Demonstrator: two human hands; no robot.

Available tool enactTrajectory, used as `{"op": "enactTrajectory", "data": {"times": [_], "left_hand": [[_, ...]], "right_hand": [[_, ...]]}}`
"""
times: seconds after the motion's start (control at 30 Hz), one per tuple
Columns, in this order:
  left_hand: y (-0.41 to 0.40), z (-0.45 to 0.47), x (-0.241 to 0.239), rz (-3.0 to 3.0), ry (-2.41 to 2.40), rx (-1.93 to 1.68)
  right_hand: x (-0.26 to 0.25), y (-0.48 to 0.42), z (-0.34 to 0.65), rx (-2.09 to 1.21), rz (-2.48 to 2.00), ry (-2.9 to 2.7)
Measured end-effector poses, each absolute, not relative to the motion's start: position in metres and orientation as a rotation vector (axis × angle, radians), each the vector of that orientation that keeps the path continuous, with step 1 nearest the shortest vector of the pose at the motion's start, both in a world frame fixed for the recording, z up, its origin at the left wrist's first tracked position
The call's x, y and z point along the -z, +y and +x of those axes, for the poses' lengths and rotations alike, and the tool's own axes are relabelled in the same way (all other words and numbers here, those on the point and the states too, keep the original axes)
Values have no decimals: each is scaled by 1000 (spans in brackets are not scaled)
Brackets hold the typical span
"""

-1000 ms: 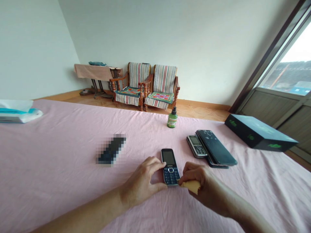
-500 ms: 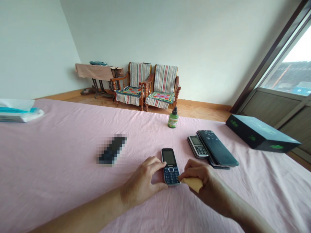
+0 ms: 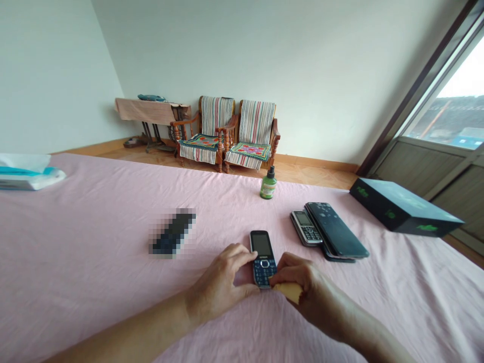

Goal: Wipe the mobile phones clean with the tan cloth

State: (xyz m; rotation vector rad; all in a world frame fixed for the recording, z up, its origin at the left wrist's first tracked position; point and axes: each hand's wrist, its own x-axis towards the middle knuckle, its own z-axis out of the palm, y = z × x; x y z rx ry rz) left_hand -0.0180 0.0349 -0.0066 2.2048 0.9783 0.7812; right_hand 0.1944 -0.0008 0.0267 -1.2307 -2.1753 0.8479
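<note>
A dark blue keypad mobile phone [image 3: 261, 244] lies face up on the pink sheet [image 3: 113, 297], its screen end pointing away from me. My left hand [image 3: 221, 277] grips it from the left, with a fingertip at the edge by the screen and the thumb at the bottom corner. Pinched in my right hand [image 3: 312, 285] is a small yellow cloth [image 3: 290, 291], pressed against the lower right keys. The right fingers cover part of the keypad.
Right of my hands, a silver keypad phone [image 3: 306, 228] rests beside stacked dark smartphones [image 3: 336, 229]. Beyond stand a green spray bottle [image 3: 268, 186] and a black box [image 3: 404, 206]. Leftward are a pixelated dark object [image 3: 173, 233] and a tissue pack [image 3: 32, 176].
My right hand and the cloth have slid left and slightly down across the phone's lower keys. The left hand keeps its grip, and the phone stays in place.
</note>
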Motion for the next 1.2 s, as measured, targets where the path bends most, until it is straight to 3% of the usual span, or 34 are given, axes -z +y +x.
{"op": "enactTrajectory", "data": {"times": [0.4, 1.2], "left_hand": [[36, -18, 8, 2201, 955, -794], [36, -17, 6, 2214, 950, -795]], "right_hand": [[-27, -1, 190, -649, -1306, -2261], [-24, -3, 183, -839, -1201, -2159]]}}
